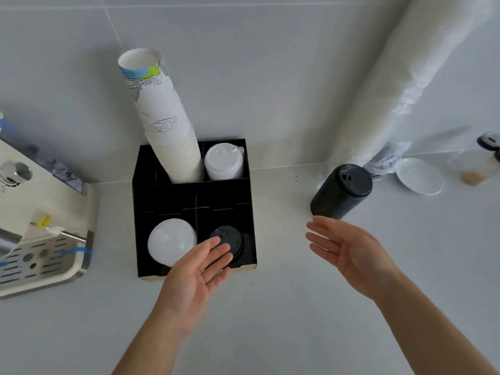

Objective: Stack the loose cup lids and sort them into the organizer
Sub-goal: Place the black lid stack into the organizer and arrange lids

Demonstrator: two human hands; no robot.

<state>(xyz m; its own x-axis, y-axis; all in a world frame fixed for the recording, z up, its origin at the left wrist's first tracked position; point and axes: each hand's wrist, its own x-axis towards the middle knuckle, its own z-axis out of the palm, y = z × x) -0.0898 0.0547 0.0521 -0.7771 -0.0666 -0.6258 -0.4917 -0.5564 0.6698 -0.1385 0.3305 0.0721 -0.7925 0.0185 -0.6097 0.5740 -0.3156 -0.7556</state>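
Observation:
The black organizer (167, 196) stands on the white counter against the wall. Its back left slot holds a tall stack of paper cups (165, 125); white lids (223, 165) fill the back right slot. Clear dome lids (170, 240) sit in the front left slot and black lids (230, 236) in the front right. A tall stack of black lids (341, 190) stands on the counter to the right of the organizer. My left hand (194, 272) is open, palm up, over the organizer's front edge. My right hand (346, 250) is open and empty, just in front of the black stack.
A cream coffee machine (40, 226) with a drip tray sits at the left. A long plastic-wrapped sleeve (400, 85) leans against the wall at the right. Behind the black stack lie a white saucer (420, 175) and a glass jar (479, 166).

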